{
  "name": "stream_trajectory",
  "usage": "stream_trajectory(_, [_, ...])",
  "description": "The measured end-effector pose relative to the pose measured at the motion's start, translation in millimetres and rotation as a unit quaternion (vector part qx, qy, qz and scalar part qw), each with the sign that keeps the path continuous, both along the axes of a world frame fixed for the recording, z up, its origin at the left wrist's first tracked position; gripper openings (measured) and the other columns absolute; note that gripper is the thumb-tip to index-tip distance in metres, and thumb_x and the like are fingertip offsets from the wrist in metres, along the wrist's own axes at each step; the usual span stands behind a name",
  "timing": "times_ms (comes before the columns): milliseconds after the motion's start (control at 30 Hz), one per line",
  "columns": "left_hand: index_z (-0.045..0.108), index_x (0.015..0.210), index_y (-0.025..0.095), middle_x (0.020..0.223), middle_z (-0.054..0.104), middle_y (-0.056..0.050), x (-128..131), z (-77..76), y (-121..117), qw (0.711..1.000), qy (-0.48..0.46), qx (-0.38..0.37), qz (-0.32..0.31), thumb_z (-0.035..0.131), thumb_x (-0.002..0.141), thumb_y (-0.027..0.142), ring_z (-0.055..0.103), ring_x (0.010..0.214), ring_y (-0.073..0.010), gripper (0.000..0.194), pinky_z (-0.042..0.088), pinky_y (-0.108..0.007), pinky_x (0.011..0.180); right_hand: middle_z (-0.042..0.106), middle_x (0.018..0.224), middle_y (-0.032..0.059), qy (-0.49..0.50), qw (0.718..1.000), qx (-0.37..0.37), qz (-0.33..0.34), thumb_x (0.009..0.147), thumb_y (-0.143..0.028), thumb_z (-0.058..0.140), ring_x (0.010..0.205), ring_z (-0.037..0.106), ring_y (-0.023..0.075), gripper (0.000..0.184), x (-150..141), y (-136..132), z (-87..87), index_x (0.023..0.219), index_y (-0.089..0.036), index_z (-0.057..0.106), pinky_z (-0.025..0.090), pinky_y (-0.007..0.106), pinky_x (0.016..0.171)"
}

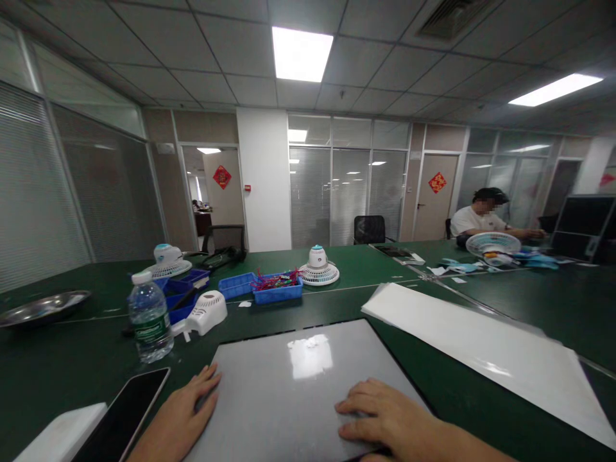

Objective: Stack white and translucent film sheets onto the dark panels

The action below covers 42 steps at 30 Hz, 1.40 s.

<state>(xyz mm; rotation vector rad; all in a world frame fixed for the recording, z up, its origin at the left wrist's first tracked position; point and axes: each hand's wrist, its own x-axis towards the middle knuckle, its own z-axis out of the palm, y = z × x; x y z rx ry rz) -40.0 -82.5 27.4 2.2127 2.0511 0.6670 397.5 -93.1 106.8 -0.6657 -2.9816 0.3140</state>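
Observation:
In front of me a flat grey panel [269,378] with a thin dark edge lies on the green table, a ceiling light mirrored in its glossy top. My left hand [180,410] rests at its left edge, fingers stretched out and thumb apart. On the right part of the panel lies my right hand [380,410], palm down with its fingers spread. Neither hand is wrapped around anything. Left of my left hand are a phone [122,417] with a dark screen and a white box-like object [60,436].
A water bottle [150,321] and white fan housing [208,312] stand front left. Behind are blue bins [279,294], one with red wires, and fan parts [318,266]. White sheets [486,346] lie right. A metal dish [43,307] sits far left; a person [481,218] sits back right.

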Motion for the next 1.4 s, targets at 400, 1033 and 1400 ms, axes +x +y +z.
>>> stream_trajectory(400, [0.068, 0.129, 0.019, 0.142, 0.059, -0.006, 0.0, -4.0, 2.8, 1.0, -0.019, 0.022, 0.005, 0.049, 0.089, 0.049, 0.052, 0.135, -0.0299, 0.053, 0.036, -0.049, 0.114, 0.06, 0.138, 0.0043, 0.08, 0.995, 0.045, -0.033, 0.097, -0.05, 0.052, 0.126, 0.054, 0.0207, 0.043, 24.2, 28.4, -27.6, 0.134, -0.03, 0.059, 0.038, 0.041, 0.111])
stream_trajectory(1033, [0.058, 0.139, 0.021, 0.153, 0.045, -0.006, 2.1, 0.2, -4.4, 0.999, 0.008, -0.025, -0.02, 0.048, 0.092, 0.049, 0.037, 0.144, -0.0308, 0.056, 0.026, -0.054, 0.118, 0.066, 0.104, 0.006, -0.068, 0.816, 0.106, -0.564, 0.097, -0.047, 0.054, 0.095, 0.064, 0.0177, 0.036, 136.7, 122.0, -60.6, 0.112, -0.015, 0.064, 0.053, 0.041, 0.089])
stream_trajectory(1400, [0.063, 0.135, 0.027, 0.152, 0.046, -0.005, 0.8, 3.7, -8.8, 1.0, -0.024, -0.008, -0.005, 0.056, 0.089, 0.048, 0.04, 0.142, -0.0339, 0.051, 0.031, -0.055, 0.116, 0.072, 0.095, 0.0148, -0.017, 0.81, 0.159, -0.563, 0.1, -0.043, 0.034, 0.085, 0.068, 0.0281, 0.044, 120.2, 104.2, -39.4, 0.101, -0.017, 0.07, 0.046, 0.037, 0.071])
